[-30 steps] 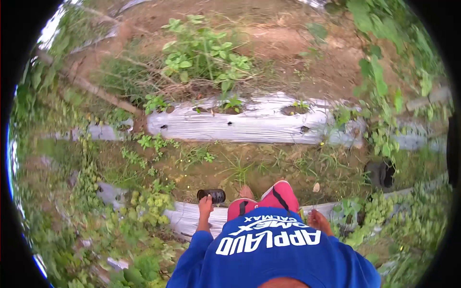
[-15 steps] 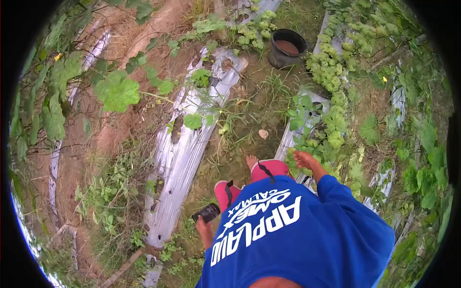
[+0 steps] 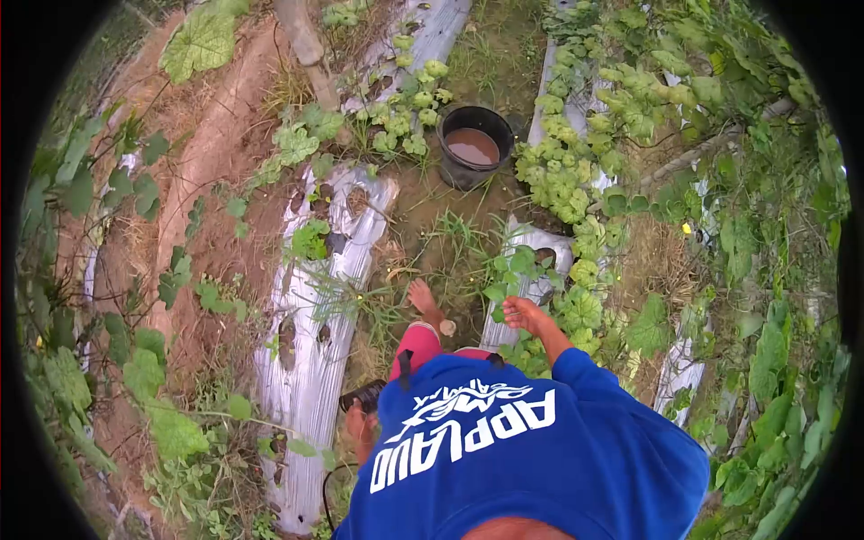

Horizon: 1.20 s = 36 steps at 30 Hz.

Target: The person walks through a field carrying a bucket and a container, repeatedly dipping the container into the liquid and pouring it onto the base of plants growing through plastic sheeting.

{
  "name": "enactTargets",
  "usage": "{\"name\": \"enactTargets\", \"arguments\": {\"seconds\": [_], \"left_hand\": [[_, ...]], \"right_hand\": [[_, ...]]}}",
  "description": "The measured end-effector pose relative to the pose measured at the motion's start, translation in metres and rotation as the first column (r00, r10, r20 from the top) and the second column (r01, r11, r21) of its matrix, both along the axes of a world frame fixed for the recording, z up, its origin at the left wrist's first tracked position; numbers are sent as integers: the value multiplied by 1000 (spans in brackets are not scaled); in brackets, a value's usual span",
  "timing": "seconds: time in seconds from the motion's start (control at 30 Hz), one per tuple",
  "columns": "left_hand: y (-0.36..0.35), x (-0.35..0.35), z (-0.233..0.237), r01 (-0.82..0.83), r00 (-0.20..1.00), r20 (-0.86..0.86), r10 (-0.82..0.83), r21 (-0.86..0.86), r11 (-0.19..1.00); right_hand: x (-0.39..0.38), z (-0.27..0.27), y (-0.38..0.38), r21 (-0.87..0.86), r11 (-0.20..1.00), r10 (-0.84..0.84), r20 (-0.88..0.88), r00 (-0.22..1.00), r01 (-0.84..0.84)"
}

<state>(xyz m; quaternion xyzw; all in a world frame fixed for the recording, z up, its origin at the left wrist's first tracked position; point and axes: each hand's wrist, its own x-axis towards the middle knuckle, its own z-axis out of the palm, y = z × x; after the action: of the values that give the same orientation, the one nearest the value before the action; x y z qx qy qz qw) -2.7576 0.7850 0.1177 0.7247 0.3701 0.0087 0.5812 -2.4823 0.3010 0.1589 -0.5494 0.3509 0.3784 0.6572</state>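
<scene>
My left hand (image 3: 360,425) is wrapped round a dark cylindrical container (image 3: 366,394), low beside my left leg and next to the silvery plastic strip (image 3: 310,396). On the other side, my right hand (image 3: 525,315) is out in front of my body with its fingers curled together; anything inside them is too small to make out. Green leaves (image 3: 513,270) of a small plant are just beyond it, by a second silvery strip (image 3: 531,238). Farther ahead on the soil stands a black bucket (image 3: 457,171) with brownish liquid in it.
Leafy vines (image 3: 576,171) run along the right-hand strip, with denser foliage farther right. A wooden post (image 3: 306,45) rises at the upper left. My bare foot (image 3: 421,297) is on the muddy path between the strips, near a small pale stone (image 3: 447,328).
One foot has come forward on the path. The bucket appears lower and farther left in view. The container is now partly hidden by my left hand and shirt; my right hand remains curled.
</scene>
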Motion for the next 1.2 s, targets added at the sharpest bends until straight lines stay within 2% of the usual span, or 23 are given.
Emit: {"name": "enactTargets", "arguments": {"seconds": [0.03, 0.1, 0.13, 0.2, 0.23, 0.27, 0.3, 0.33, 0.37, 0.4, 0.47, 0.53, 0.6, 0.67, 0.73, 0.87, 0.93, 0.97, 1.03, 1.07, 1.13, 1.17, 1.2], "left_hand": [[0, 44, 4, 81, 996, -49, -79, 33, 996], [-5, 95, 6, 261, 951, -195, -242, 78, 962], [-15, 118, -2, 142, 990, 6, -144, 105, 984], [3, 176, -7, 310, 950, -53, -306, 84, 947], [2, 198, -9, 329, 944, -55, -326, 88, 940], [-2, 225, -10, 278, 939, 124, -322, 284, 918], [-7, 253, -4, 181, 893, 295, -339, 455, 872], [-8, 280, 2, 189, 896, 281, -343, 457, 869], [-10, 315, 24, 51, 999, 7, -52, 97, 994], [-12, 341, 39, -229, 924, -351, 150, -197, 953], [-7, 372, 27, -268, 937, -293, 193, -245, 932], [-17, 408, 41, -345, 905, -338, 260, -224, 911], [-25, 419, 41, -362, 925, -198, 325, -189, 913], [-38, 439, 48, -422, 892, -237, 384, -134, 897], [-62, 423, 75, -522, 825, -297, 481, -74, 850], [-100, 401, 116, -585, 730, -421, 538, 21, 811], [-115, 391, 141, -615, 668, -488, 562, 64, 786], [-126, 388, 152, -628, 629, -542, 558, 70, 775], [-151, 380, 176, -680, 569, -547, 614, 108, 726], [-165, 377, 187, -713, 536, -544, 646, 118, 692], [-190, 375, 203, -758, 487, -537, 689, 132, 639], [-202, 375, 210, -810, 429, -515, 742, 143, 568], [-216, 368, 213, -859, 365, -490, 791, 150, 489]], "right_hand": [[27, -5, -5, -12, 1000, -25, 25, 999, 25], [47, -12, -23, -100, 993, 52, -44, 998, -56], [60, -7, -36, -118, 993, 20, -40, 999, -25], [96, 13, -45, -115, 992, 65, 116, 991, -52], [116, 18, -49, -122, 993, 22, 112, 993, -8], [138, 22, -51, -116, 993, 5, 112, 994, 8], [159, 27, -53, -37, 996, -82, 90, 993, 86], [177, 31, -55, 39, 987, -159, 55, 986, 157], [197, 33, -54, 44, 987, -154, 36, 987, 152], [220, 34, -51, 42, 984, -172, 2, 985, 172], [273, 22, -46, 46, 985, -162, -46, 986, 164], [326, -2, -39, 34, 992, -121, -86, 989, 124], [376, -24, -30, 34, 999, -24, -118, 993, 28], [449, -53, -12, 48, 995, 92, -144, 985, -86], [489, -83, 5, 58, 985, 167, -159, 973, -160], [593, -124, 54, 66, 936, 352, -145, 925, -346], [626, -140, 77, -191, 922, 319, -121, 940, -337], [640, -148, 85, -167, 915, 348, -135, 928, -368], [659, -162, 93, -95, 941, 304, -172, 937, -323], [666, -166, 97, -80, 931, 337, -181, 924, -355], [679, -169, 104, 96, 881, 472, -206, 857, -463], [675, -171, 107, 80, 912, 411, -219, 885, -403], [669, -176, 100, 83, 899, 437, -217, 873, -429]]}}
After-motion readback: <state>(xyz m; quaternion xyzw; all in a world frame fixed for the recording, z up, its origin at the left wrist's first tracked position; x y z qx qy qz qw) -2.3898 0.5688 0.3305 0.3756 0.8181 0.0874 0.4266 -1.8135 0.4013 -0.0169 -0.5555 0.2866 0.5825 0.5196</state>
